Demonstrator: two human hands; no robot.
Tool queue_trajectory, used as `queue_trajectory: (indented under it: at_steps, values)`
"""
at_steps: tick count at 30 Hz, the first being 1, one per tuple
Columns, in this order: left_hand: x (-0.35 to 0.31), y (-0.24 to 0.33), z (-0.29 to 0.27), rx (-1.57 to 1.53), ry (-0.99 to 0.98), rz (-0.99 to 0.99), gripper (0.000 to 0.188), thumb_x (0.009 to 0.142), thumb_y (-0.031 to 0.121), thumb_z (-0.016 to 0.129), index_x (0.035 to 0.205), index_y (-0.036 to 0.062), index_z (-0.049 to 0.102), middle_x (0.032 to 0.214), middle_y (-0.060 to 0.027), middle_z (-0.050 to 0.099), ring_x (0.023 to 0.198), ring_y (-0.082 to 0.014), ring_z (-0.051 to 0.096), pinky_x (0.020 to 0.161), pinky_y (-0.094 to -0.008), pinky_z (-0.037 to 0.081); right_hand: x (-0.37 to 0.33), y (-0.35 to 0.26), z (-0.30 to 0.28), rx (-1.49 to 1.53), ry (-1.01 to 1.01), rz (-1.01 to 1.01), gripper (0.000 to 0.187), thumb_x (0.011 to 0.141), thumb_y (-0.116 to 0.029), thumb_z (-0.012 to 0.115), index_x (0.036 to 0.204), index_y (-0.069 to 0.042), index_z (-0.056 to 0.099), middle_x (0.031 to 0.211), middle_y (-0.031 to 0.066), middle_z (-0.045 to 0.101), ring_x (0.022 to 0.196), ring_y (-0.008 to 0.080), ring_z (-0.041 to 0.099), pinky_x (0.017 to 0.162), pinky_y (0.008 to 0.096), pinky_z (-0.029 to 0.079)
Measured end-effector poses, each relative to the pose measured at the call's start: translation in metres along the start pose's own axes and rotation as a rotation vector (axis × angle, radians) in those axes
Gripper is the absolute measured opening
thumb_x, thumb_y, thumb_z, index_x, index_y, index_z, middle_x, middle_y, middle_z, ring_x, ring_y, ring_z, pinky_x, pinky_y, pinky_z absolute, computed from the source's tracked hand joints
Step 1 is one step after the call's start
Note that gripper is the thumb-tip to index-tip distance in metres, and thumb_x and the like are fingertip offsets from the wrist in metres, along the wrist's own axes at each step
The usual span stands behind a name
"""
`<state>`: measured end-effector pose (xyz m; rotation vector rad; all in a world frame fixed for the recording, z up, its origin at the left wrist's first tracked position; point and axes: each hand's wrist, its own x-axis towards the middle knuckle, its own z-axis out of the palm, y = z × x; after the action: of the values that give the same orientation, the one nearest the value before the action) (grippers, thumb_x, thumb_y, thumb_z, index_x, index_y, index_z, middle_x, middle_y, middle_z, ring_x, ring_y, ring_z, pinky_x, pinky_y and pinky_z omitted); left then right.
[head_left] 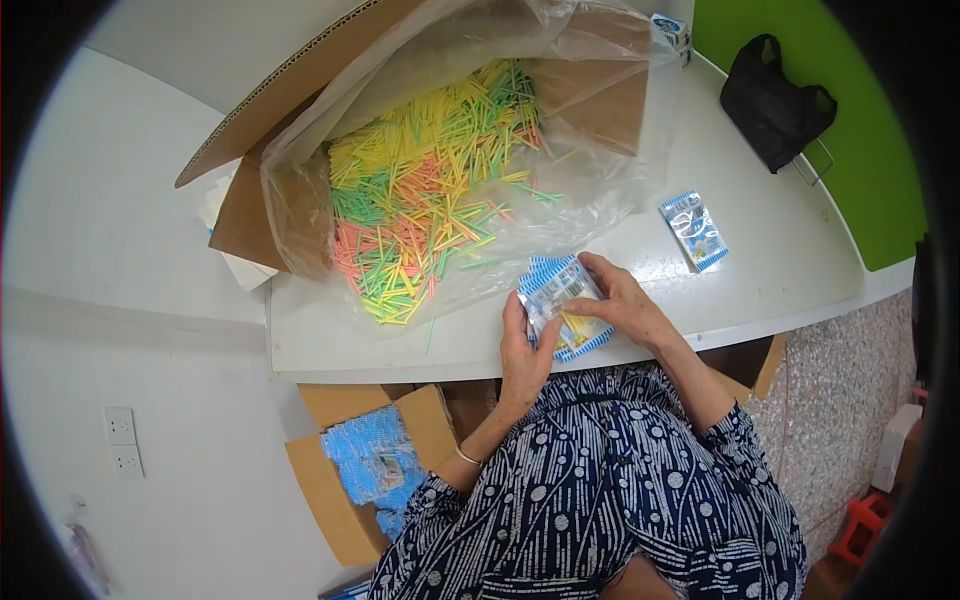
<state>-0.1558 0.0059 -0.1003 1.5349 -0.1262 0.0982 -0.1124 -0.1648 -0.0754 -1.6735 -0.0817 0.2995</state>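
A small stack of blue-and-white packets (pixel 572 287) is held between my two hands at the table's front edge. My left hand (pixel 526 358) grips the stack's left side, thumb on top. My right hand (pixel 624 305) holds the right side, its thumb lying across the top packet. Behind them a large cardboard box (pixel 590 100) lies open, lined with clear plastic (pixel 620 205). Out of it spills a heap of thin yellow, green and pink sticks (pixel 420 190), straw-like in shape. One single blue-and-white packet (pixel 695 232) lies flat on the table to the right.
Below the table at the left, an open carton (pixel 325 490) holds many blue packets (pixel 375 460). A black bag (pixel 775 105) rests at the table's far right, near a small box (pixel 672 38). A wall socket (pixel 122 442) is at the left, a red stool (pixel 862 528) at the lower right.
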Motion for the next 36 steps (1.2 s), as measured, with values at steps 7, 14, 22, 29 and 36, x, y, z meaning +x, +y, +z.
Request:
queue_trajectory:
  at_steps: [7, 14, 22, 29, 36]
  values:
    - [-0.009, -0.009, -0.006, -0.046, -0.019, -0.050, 0.062, 0.086, 0.002, 0.060, 0.136, -0.0056, 0.023, 0.124, -0.0179, 0.048, 0.114, -0.0218, 0.050, 0.094, -0.0330, 0.043, -0.004, 0.004, 0.004, 0.152, -0.063, 0.013, 0.080, 0.071, -0.011, 0.077, 0.134, 0.006, 0.031, 0.129, 0.0175, 0.044, 0.121, 0.0221, 0.042, 0.104, 0.0306, 0.033]
    - [0.022, 0.012, -0.021, 0.017, -0.248, -0.033, 0.079, 0.077, 0.012, 0.073, 0.136, -0.0042, 0.023, 0.122, -0.0179, 0.049, 0.111, -0.0224, 0.052, 0.095, -0.0342, 0.042, -0.010, 0.014, 0.009, 0.469, -0.118, -0.135, 0.075, 0.071, 0.002, 0.073, 0.131, -0.003, 0.028, 0.123, 0.0104, 0.042, 0.117, 0.0194, 0.043, 0.101, 0.0311, 0.034]
    - [0.040, 0.022, -0.006, 0.061, -0.368, -0.153, 0.085, 0.073, 0.012, 0.076, 0.137, -0.0006, 0.022, 0.124, -0.0184, 0.047, 0.113, -0.0236, 0.051, 0.095, -0.0346, 0.043, -0.007, 0.000, 0.004, 0.385, -0.021, -0.429, 0.095, 0.070, -0.010, 0.078, 0.141, -0.002, 0.015, 0.139, 0.0159, 0.031, 0.126, 0.0237, 0.036, 0.106, 0.0351, 0.030]
    - [0.039, 0.002, 0.002, 0.037, -0.402, 0.062, 0.091, 0.071, 0.006, 0.075, 0.140, 0.0008, 0.016, 0.131, -0.0186, 0.041, 0.118, -0.0256, 0.048, 0.098, -0.0344, 0.041, -0.015, 0.008, -0.031, -0.061, -0.041, -0.236, 0.116, 0.062, -0.025, 0.085, 0.145, -0.001, 0.008, 0.144, 0.0196, 0.029, 0.131, 0.0297, 0.033, 0.108, 0.0383, 0.028]
    - [0.038, -0.008, 0.001, 0.330, -0.509, 0.176, 0.087, 0.073, 0.004, 0.070, 0.140, -0.0029, 0.014, 0.133, -0.0168, 0.040, 0.121, -0.0237, 0.045, 0.101, -0.0352, 0.038, -0.018, 0.014, -0.032, -0.084, -0.187, -0.168, 0.105, 0.066, -0.024, 0.083, 0.142, 0.002, 0.015, 0.136, 0.0180, 0.039, 0.125, 0.0239, 0.039, 0.105, 0.0356, 0.031]
